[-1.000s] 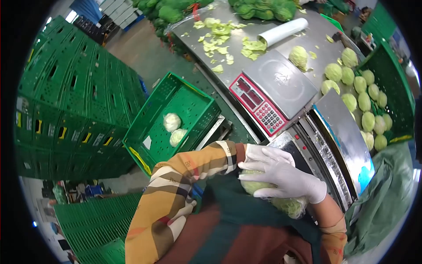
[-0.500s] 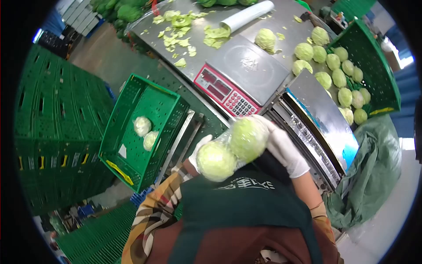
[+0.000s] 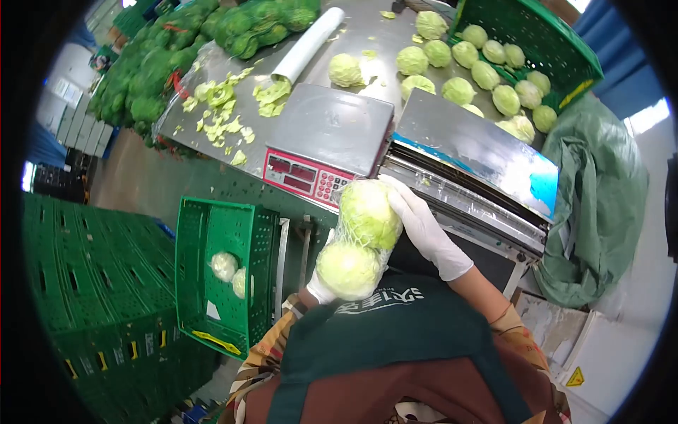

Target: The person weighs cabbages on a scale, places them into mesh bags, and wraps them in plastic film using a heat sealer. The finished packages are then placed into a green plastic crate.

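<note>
Two cabbages (image 3: 347,270) in clear film sit between both hands, near the scale (image 3: 330,126). The left hand (image 3: 320,288), partly hidden, cups the lower one; the right hand (image 3: 431,237) presses the upper one's side. Their wrapping looks complete.

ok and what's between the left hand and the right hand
The head view shows a nearer cabbage and, just beyond it, a farther cabbage between the left hand and right hand, both cabbages film-wrapped.
</note>
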The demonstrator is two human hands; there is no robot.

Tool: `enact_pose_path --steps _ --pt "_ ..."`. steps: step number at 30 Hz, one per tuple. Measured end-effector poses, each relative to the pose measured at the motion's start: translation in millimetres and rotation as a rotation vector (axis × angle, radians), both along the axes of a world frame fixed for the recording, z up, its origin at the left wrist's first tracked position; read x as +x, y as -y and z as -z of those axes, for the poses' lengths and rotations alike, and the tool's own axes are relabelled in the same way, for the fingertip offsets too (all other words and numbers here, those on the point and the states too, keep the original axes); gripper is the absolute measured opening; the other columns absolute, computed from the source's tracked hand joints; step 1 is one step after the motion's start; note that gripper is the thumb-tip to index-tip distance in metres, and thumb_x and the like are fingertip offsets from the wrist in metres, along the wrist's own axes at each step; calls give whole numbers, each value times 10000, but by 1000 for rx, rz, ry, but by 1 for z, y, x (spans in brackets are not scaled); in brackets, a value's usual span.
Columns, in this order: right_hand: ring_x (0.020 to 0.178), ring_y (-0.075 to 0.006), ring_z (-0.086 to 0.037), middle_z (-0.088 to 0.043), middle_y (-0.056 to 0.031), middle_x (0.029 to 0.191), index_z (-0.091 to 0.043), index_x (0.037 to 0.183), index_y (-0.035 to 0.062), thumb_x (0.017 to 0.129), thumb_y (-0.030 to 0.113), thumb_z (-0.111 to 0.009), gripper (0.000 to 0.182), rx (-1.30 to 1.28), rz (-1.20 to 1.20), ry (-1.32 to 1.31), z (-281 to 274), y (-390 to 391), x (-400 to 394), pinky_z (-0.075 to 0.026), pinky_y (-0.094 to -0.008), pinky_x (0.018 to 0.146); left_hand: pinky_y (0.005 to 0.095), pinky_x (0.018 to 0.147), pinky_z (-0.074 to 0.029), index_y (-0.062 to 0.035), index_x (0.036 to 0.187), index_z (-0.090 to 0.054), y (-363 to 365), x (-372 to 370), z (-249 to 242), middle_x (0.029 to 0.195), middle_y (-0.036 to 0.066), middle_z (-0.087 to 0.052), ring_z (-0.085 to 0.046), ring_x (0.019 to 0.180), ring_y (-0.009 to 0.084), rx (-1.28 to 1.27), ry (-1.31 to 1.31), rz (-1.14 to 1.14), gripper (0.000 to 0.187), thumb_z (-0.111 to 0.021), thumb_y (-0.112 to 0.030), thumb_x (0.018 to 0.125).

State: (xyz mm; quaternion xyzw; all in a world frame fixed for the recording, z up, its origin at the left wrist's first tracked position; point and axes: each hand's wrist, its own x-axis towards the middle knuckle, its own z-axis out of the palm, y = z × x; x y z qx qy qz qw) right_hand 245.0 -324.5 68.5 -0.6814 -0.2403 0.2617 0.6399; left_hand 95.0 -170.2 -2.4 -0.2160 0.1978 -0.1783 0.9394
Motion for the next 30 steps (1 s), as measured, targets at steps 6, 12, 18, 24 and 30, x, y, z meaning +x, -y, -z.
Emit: enact_pose_path --steps 6,12,18,24,30 --pt "1279 -210 -460 -524 -149 1362 -431 1395 -28 1033 263 -429 464 49 62 12 1 24 6 -324 -316 1095 470 1118 -335 -94 1477 -345 -1 13 8 1463 176 -417 -439 1318 319 -191 -25 105 791 -310 -682 948" --pt "1244 -200 -486 -551 -151 1326 -453 1379 -26 1020 263 -486 462 -40 215 -1 13 51 5 -349 -315 1072 476 1158 -259 -61 1496 -301 11 25 -15 1506 163 -365 -368 1379 326 735 137 224 968 -261 -800 872" --pt "1142 -188 -542 -586 -124 1241 -455 1396 2 1009 287 -512 484 -67 271 39 28 85 10 -437 -311 980 538 1140 -272 -86 1520 -233 22 21 -7 1535 152 -314 -336 1397 343 858 205 200 972 -317 -796 862" --pt "786 -100 -558 -609 -52 981 -495 1372 26 976 256 -564 463 27 229 -292 11 93 7 -500 -259 673 569 960 -465 -198 1499 -290 17 18 -5 1491 143 -374 -394 1347 360 552 219 105 836 -424 -734 870" --pt "716 -64 -548 -607 -3 813 -568 1313 9 991 137 -503 353 64 262 -181 -19 90 4 -485 -230 693 486 875 -526 -111 1435 -379 17 19 -2 1352 180 -479 -505 1184 375 385 97 97 684 -398 -585 942"
